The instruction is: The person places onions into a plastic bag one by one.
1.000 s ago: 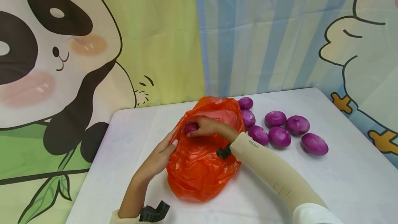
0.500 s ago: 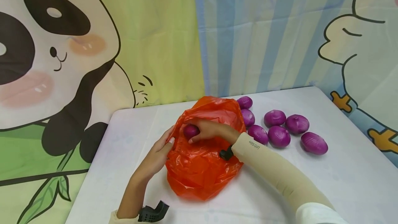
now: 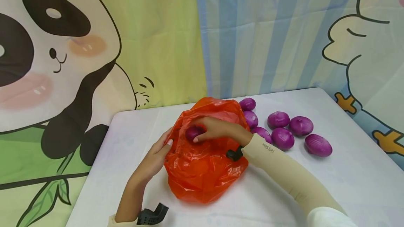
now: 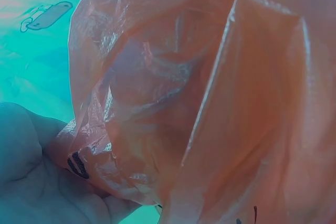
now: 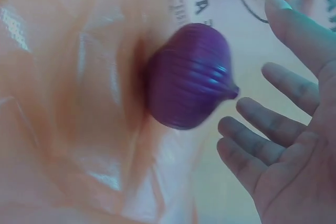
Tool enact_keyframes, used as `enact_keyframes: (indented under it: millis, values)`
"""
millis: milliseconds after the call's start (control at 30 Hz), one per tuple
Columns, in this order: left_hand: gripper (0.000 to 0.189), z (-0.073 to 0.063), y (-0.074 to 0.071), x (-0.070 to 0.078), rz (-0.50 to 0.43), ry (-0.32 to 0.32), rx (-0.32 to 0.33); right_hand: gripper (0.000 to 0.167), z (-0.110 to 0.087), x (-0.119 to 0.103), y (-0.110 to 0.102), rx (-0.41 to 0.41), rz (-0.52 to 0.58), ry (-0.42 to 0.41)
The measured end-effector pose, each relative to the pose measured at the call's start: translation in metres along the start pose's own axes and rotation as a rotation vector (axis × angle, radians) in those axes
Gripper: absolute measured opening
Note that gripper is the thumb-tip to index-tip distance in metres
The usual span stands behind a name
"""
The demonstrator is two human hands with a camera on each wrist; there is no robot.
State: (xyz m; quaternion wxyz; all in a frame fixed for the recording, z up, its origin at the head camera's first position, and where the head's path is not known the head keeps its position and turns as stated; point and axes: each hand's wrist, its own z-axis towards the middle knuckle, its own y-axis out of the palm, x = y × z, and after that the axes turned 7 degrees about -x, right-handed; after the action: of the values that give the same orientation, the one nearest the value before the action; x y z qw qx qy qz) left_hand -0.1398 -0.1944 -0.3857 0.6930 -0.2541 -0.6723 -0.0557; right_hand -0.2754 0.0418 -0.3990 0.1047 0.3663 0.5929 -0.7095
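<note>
An orange-red plastic bag (image 3: 205, 178) lies on the table with its mouth facing up. My left hand (image 3: 153, 158) holds the bag's left rim, thumb on the near side and the other fingers mostly hidden behind the plastic. In the left wrist view, part of that palm shows beside the bag film (image 4: 252, 103). Inside the bag's mouth is my right hand (image 3: 213, 128), close by a red onion (image 3: 192, 134). The right wrist view has the fingers spread and a gap between them and the onion (image 5: 189, 77), which rests against the plastic.
Several more red onions (image 3: 283, 138) are grouped right of the bag on the white tabletop (image 3: 353, 185). One onion (image 3: 247, 104) sits near the back edge, behind the bag. A printed cloth (image 3: 170, 45) hangs behind the table.
The right hand held the onion inside the bag earlier; its fingers have now come away from it. My left hand and the bag's left rim have shifted slightly left.
</note>
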Motion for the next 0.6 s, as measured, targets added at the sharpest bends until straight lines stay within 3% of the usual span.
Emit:
enact_keyframes:
  millis: [200, 433, 600]
  values:
    - [0.049, 0.000, -0.003, 0.000, 0.019, -0.003, 0.016, 0.056, -0.019, -0.009, -0.011, 0.012, -0.040, 0.066]
    - [0.047, 0.000, -0.004, -0.001, 0.000, -0.025, 0.016, 0.057, -0.044, -0.016, -0.009, -0.005, -0.109, 0.101]
    - [0.046, -0.001, -0.006, -0.003, -0.004, -0.016, 0.015, 0.056, -0.064, -0.025, -0.014, 0.031, -0.043, 0.121]
